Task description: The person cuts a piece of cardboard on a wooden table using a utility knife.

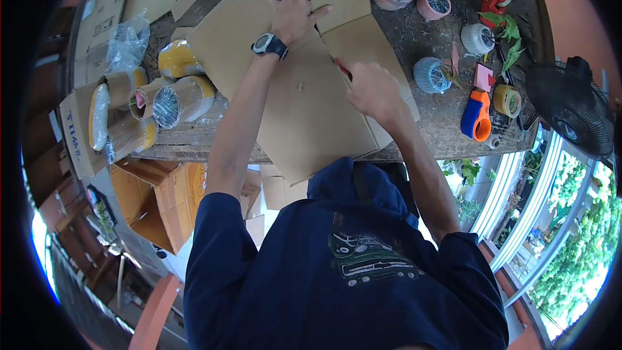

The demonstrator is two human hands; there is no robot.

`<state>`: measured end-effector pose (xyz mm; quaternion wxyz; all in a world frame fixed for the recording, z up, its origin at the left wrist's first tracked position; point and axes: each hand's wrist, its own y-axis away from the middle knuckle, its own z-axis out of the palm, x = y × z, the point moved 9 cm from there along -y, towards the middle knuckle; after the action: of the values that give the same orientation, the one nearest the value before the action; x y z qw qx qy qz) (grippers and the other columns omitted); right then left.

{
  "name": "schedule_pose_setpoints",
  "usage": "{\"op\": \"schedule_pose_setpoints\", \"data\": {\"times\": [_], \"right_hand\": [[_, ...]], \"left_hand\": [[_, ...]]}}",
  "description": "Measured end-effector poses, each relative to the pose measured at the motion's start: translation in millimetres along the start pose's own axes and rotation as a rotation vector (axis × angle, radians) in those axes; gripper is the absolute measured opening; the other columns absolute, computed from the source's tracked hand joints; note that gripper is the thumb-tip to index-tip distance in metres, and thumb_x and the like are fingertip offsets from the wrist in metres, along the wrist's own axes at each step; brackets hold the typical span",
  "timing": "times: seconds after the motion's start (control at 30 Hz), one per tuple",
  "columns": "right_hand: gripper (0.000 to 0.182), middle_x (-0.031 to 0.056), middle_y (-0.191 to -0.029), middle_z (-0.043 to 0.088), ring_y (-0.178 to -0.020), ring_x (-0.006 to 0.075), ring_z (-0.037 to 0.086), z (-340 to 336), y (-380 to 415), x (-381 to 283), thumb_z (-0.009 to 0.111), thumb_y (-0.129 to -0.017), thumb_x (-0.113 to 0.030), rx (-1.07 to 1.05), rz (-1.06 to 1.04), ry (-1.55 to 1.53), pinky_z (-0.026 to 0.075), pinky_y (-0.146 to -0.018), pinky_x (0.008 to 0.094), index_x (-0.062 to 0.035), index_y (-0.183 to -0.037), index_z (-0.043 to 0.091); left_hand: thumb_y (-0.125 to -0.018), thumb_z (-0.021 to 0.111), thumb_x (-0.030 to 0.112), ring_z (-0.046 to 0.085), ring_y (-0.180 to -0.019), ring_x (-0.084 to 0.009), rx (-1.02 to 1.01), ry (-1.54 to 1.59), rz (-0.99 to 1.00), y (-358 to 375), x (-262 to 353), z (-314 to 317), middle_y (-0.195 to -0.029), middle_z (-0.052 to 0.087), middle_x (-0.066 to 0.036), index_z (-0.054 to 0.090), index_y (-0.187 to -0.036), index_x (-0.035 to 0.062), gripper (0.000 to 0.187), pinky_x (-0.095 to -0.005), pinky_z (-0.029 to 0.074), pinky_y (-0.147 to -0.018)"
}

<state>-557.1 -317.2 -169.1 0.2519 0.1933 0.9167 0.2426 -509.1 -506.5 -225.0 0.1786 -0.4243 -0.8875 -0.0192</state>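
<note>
A large brown cardboard sheet (285, 116) lies across the wooden table and hangs a little over its front edge. My left hand (295, 16), with a watch on the wrist, presses on the sheet's upper part, thumb and fingers spread. My right hand (372, 87) is closed round a red cutter (342, 68), mostly hidden by the fingers. Its tip is at the sheet's long right edge, beside a second cardboard piece (353, 42). Whether the blade is in the cardboard cannot be made out.
Bubble-wrapped cardboard tubes (184, 100) stand at the left. Small potted plants (433, 74), an orange and blue tape dispenser (476, 116) and a yellow tape roll (506, 100) are at the right. A black fan (570, 110) stands at the far right. An open cardboard box (175, 201) sits below the table.
</note>
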Motion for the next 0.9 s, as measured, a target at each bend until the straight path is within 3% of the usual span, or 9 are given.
{"op": "schedule_pose_setpoints", "data": {"times": [0.07, 0.2, 0.47, 0.7, 0.9], "right_hand": [[0.055, 0.0257, -0.099, 0.068, -0.099, 0.0418, 0.065, 1, 13, 5, 0.054, -0.079, -0.006, -0.005, -0.007, -0.003, 0.051, -0.089, 0.0496, -0.0156, -0.133, 0.056], [0.059, 0.0245, -0.098, 0.068, -0.097, 0.0416, 0.065, 17, 3, 13, 0.053, -0.080, -0.005, 0.001, -0.005, 0.024, 0.051, -0.088, 0.0493, -0.0179, -0.138, 0.053], [0.064, 0.0226, -0.090, 0.069, -0.089, 0.0403, 0.068, 25, 30, 19, 0.053, -0.081, -0.002, -0.069, 0.022, 0.104, 0.053, -0.081, 0.0501, -0.0211, -0.142, 0.049], [0.059, 0.0214, -0.099, 0.069, -0.095, 0.0381, 0.069, 28, 37, 25, 0.053, -0.085, -0.003, -0.120, 0.045, 0.096, 0.056, -0.082, 0.0480, -0.0140, -0.143, 0.047], [0.059, 0.0222, -0.096, 0.069, -0.093, 0.0403, 0.068, 43, 38, 33, 0.053, -0.083, -0.004, -0.099, 0.056, 0.092, 0.054, -0.081, 0.0502, -0.0163, -0.141, 0.048]], "left_hand": [[-0.087, 0.056, 0.063, 0.055, -0.089, -0.0219, -0.008, -0.008, -0.008, -2, -1, 1, -0.056, 0.059, -0.008, 0.063, -0.053, 0.0062, 0.067, -0.0481, 0.027, -0.081], [-0.088, 0.055, 0.063, 0.055, -0.089, -0.0216, 0.043, -0.013, 0.020, 0, 10, -3, -0.058, 0.060, -0.007, 0.066, -0.055, 0.0063, 0.067, -0.0488, 0.027, -0.082], [-0.088, 0.053, 0.065, 0.056, -0.092, -0.0221, -0.044, -0.051, 0.037, 0, -2, 10, -0.061, 0.064, -0.006, 0.068, -0.057, 0.0060, 0.068, -0.0490, 0.027, -0.082], [-0.088, 0.055, 0.064, 0.057, -0.097, -0.0212, -0.139, -0.005, -0.008, -2, -5, 16, -0.067, 0.067, -0.004, 0.072, -0.064, 0.0078, 0.063, -0.0478, 0.026, -0.082], [-0.087, 0.056, 0.064, 0.056, -0.103, -0.0202, 0.034, 0.172, 0.002, 5, -6, 17, -0.079, 0.072, -0.003, 0.074, -0.068, 0.0101, 0.060, -0.0483, 0.024, -0.083]]}}
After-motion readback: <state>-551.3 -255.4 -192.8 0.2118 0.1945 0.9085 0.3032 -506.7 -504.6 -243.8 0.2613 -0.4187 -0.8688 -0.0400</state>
